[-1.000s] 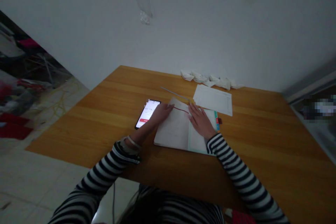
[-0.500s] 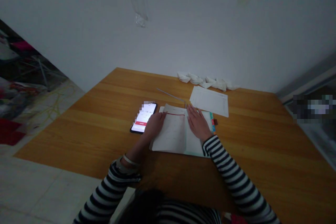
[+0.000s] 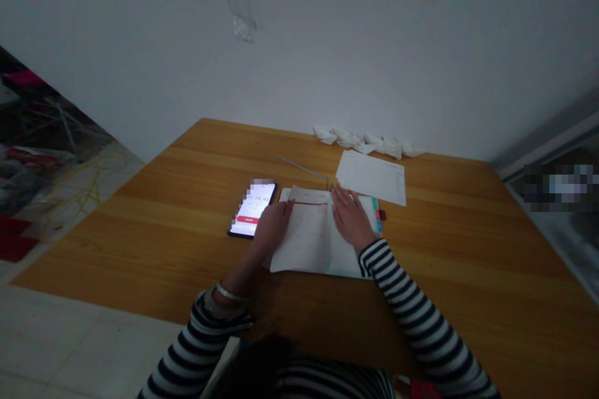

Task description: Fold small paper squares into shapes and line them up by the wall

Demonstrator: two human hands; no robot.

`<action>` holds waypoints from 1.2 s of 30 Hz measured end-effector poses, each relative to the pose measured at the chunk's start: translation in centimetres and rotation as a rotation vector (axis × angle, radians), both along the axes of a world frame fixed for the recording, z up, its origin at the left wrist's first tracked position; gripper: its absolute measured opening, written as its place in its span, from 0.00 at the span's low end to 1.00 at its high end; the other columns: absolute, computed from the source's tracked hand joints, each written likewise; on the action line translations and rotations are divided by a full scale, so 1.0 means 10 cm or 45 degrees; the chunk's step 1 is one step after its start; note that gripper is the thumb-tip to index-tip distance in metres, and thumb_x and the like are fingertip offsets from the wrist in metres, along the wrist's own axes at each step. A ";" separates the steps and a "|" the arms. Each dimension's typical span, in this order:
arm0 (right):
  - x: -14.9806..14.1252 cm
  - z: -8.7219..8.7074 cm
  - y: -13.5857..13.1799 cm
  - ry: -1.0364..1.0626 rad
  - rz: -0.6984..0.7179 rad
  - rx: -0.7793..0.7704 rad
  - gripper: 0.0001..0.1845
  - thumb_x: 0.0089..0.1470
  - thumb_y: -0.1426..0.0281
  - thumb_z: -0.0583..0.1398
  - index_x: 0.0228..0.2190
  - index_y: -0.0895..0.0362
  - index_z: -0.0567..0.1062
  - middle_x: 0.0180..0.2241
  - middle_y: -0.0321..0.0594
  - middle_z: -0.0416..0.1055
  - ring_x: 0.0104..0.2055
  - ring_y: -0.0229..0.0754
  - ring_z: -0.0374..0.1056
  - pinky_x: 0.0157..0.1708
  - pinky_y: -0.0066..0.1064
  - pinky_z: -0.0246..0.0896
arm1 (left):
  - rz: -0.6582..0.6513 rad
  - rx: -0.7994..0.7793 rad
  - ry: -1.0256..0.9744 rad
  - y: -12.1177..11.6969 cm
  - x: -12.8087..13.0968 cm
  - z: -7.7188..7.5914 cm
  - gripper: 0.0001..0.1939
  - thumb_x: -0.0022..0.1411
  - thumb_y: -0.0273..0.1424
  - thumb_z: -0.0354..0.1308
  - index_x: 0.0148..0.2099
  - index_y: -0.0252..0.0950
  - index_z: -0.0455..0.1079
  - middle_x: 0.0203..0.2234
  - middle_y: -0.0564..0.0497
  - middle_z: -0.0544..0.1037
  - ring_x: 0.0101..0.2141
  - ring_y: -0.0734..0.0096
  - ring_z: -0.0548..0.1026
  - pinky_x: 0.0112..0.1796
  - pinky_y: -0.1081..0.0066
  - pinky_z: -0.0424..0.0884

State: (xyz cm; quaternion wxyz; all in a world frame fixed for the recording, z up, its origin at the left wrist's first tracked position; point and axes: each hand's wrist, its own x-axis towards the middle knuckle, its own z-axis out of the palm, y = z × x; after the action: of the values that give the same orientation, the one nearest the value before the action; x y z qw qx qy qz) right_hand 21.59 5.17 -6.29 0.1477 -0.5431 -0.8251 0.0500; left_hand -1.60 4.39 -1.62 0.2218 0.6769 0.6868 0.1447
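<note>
An open notebook [image 3: 304,243] with colored index tabs [image 3: 378,215] along its right edge lies flat on the wooden table. At its left side, my left hand [image 3: 274,224] is closed on the upper left edge of a page, which looks slightly raised. My right hand [image 3: 350,218] rests flat on the right page, fingers stretched out toward the top of the fold. A phone [image 3: 250,212] with a lit screen lies just left of my left hand, partly covered by it.
Beyond the notebook lies a printed white sheet [image 3: 374,177]. Several crumpled white tissues [image 3: 365,141] line the table's back edge by the wall. A thin stick-like thing [image 3: 302,167] lies above the notebook. The table's [image 3: 140,230] left edge drops to a tiled floor.
The camera view has shifted slightly. Both hands keep their places on the notebook, and the page lies much as before.
</note>
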 end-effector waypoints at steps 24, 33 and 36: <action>-0.05 0.06 0.00 -0.098 -0.052 -0.023 0.30 0.67 0.71 0.43 0.67 0.68 0.55 0.70 0.53 0.50 0.72 0.47 0.45 0.71 0.48 0.33 | 0.060 0.024 -0.373 -0.10 -0.13 -0.02 0.24 0.69 0.47 0.46 0.47 0.34 0.74 0.42 0.39 0.82 0.42 0.54 0.79 0.39 0.64 0.72; -0.04 0.04 0.00 -0.071 -0.056 -0.003 0.30 0.67 0.71 0.43 0.67 0.67 0.56 0.70 0.52 0.52 0.72 0.48 0.47 0.70 0.49 0.34 | 0.179 -0.139 -0.813 -0.56 -0.24 -0.03 0.22 0.56 0.46 0.62 0.45 0.33 0.74 0.36 0.42 0.83 0.34 0.53 0.81 0.31 0.62 0.77; -0.04 0.05 0.00 -0.076 -0.049 0.009 0.30 0.67 0.71 0.43 0.67 0.68 0.56 0.69 0.52 0.53 0.72 0.48 0.48 0.71 0.49 0.34 | 0.199 -0.113 -0.878 -0.63 -0.21 -0.12 0.24 0.57 0.48 0.62 0.45 0.33 0.74 0.36 0.41 0.83 0.34 0.54 0.81 0.29 0.64 0.77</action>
State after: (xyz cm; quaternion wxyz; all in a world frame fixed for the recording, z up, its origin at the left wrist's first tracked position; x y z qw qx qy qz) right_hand 21.19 5.16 -5.75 0.1258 -0.5595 -0.8187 0.0281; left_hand -3.71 -1.91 -2.85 0.4579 0.5233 0.6269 0.3514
